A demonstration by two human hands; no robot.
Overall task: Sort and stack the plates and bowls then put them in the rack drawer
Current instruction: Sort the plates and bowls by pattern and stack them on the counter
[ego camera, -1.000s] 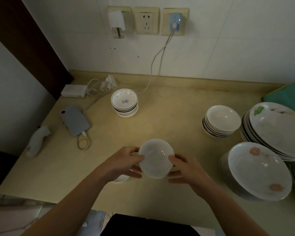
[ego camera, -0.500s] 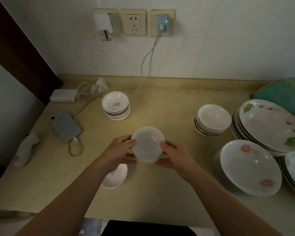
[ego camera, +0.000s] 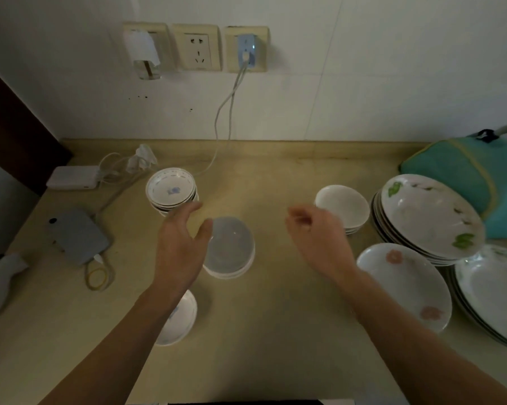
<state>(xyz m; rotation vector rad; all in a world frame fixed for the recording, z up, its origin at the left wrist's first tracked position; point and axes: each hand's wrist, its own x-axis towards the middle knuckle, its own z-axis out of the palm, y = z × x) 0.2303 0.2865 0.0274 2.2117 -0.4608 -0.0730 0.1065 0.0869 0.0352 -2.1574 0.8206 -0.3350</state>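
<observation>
A small stack of plain white bowls sits on the beige counter in the middle. My left hand hovers just left of it, fingers spread and holding nothing. My right hand floats to the right of it, fingers loosely curled, empty. A stack of blue-patterned small bowls stands behind my left hand. One more blue-patterned bowl lies under my left forearm. White bowls are stacked behind my right hand. Flowered plate stacks fill the right side.
A grey phone on a cable, a white power bank, yellow rubber bands and a white object lie at the left. A teal bag sits at the back right. Wall sockets with a charger cable hang above.
Both hands held the white bowl stack above the counter; now it rests on the counter and both hands have let go and moved apart.
</observation>
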